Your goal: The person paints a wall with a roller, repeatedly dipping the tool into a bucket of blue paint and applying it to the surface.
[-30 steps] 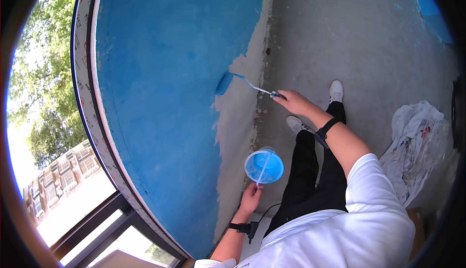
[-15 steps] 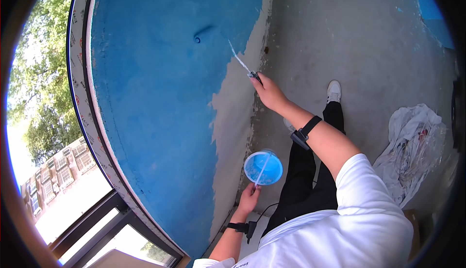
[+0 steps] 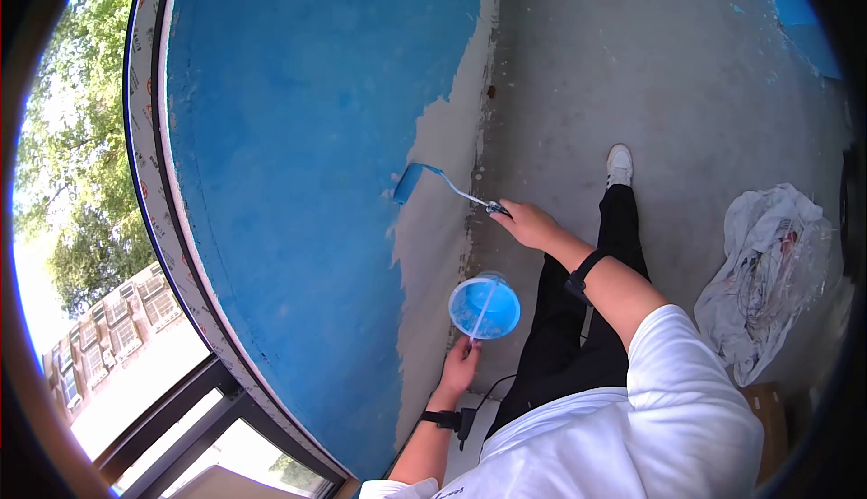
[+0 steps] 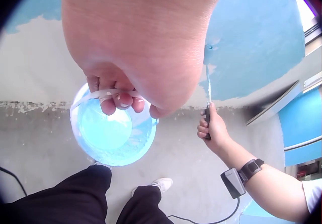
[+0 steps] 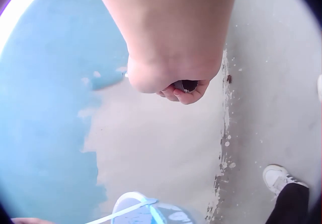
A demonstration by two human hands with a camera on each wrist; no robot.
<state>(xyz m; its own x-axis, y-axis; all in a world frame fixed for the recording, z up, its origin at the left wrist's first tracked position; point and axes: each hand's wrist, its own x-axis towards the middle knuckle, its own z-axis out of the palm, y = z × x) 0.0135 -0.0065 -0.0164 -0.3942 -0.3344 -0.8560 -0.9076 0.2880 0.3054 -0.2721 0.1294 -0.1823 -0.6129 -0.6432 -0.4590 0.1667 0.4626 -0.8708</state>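
In the head view, my right hand point(image 3: 530, 226) grips the dark handle of a paint roller point(image 3: 408, 183). Its blue sleeve lies against the wall point(image 3: 289, 219), along the ragged border between blue paint and bare grey. The right wrist view shows those fingers curled round the handle end point(image 5: 188, 85), while the forearm covers most of the roller. Lower down, my left hand point(image 3: 460, 369) holds a small bucket point(image 4: 147, 144) by its thin white handle point(image 4: 103, 92). Blue paint coats the bucket's inside, and the left wrist view shows the fingers hooked over the handle.
A grey floor point(image 3: 578, 65) with paint specks meets the wall's bare lower strip. Crumpled plastic sheeting point(image 3: 763, 282) lies at the right, near a cardboard box point(image 3: 768, 422). A curved window frame point(image 3: 144, 138) borders the wall at the left. My shoe point(image 3: 619, 167) stands on the floor.
The roller went farther up over the blue area, then came back down to the border, slightly below where it started. My right hand moved with it. The left hand and bucket barely shifted.
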